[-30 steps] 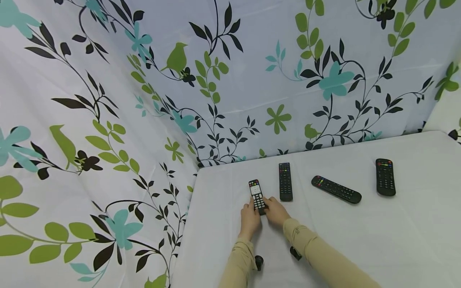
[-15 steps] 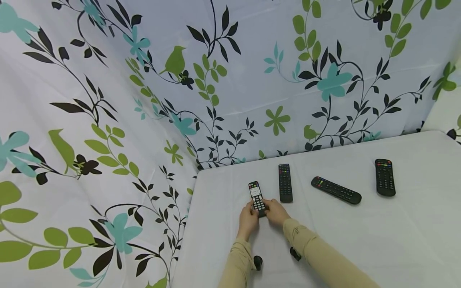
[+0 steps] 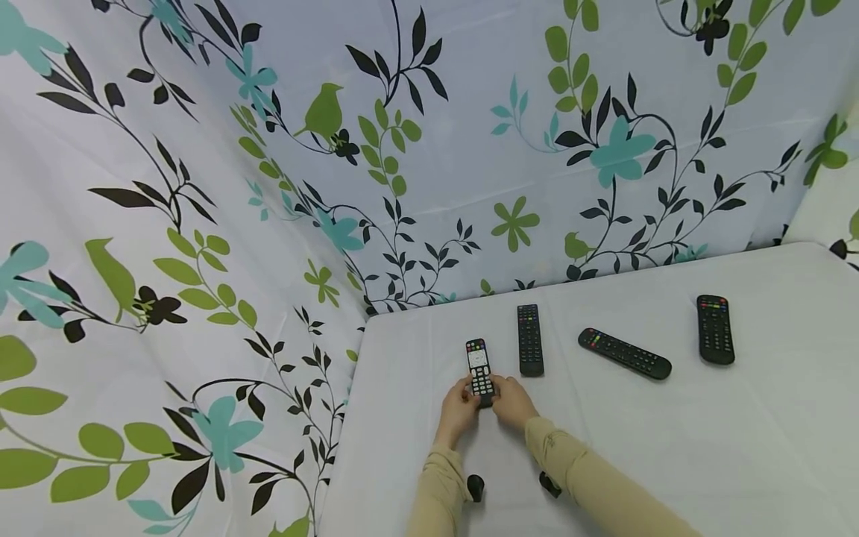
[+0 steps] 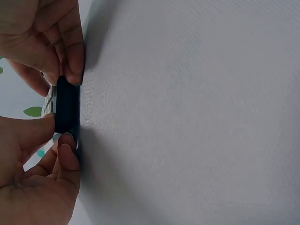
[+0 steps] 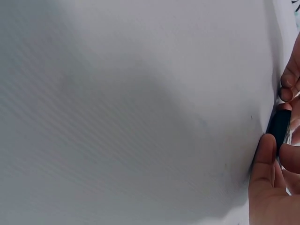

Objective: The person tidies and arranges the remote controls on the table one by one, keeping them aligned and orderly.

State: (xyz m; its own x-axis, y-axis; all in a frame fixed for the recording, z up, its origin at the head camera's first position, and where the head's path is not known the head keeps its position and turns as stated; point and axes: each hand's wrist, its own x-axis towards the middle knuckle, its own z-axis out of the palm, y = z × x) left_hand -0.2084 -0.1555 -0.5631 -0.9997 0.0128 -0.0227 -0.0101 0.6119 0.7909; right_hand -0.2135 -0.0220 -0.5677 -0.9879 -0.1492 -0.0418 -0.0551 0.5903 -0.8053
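both hands (image 3: 485, 406) pinch remote (image 3: 479, 367) near end, apparently on table (image 3: 738, 447).

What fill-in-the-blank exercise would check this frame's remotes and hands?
1. Both hands hold the near end of the remote with the ____ panel near its top.
2. Counting the held one, ____ remotes lie on the white table.
3. The black remote nearest the held one lies to its ____ in the head view.
4. The left hand and right hand both wear ____ sleeves.

Missing words: white; four; right; tan
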